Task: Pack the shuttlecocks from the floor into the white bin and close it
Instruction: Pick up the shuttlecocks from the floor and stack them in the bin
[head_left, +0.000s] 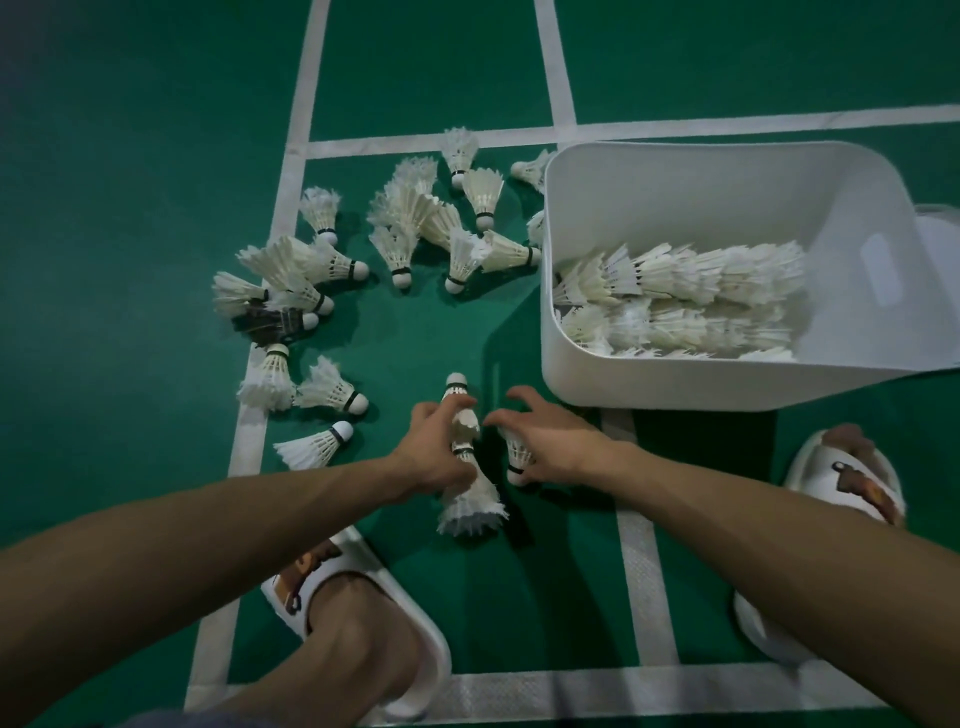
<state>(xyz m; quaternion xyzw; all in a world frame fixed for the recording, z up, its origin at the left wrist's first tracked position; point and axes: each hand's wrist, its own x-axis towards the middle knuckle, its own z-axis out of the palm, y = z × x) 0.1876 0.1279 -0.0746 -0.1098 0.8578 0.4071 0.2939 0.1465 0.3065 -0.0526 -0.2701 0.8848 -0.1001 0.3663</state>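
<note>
Left hand (436, 452): fingers curled round one nested stack (470, 499), apparently three shuttlecocks. Right hand (550, 447): fingers pinched one single shuttlecock (519, 457). Roughly twenty loose shuttlecocks (395, 249) lay overlapping on the floor (156, 156) beyond the fingers. One white bin (649, 384), right of the fingers, held two nested rows (701, 275).

L slipper (400, 592), R slipper (852, 470), white w/ print; court lines (644, 571)

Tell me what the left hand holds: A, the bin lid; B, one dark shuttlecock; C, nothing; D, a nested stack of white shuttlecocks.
D: the left hand grips a nested stack of white shuttlecocks, with the corks pointing away from the person.
</note>
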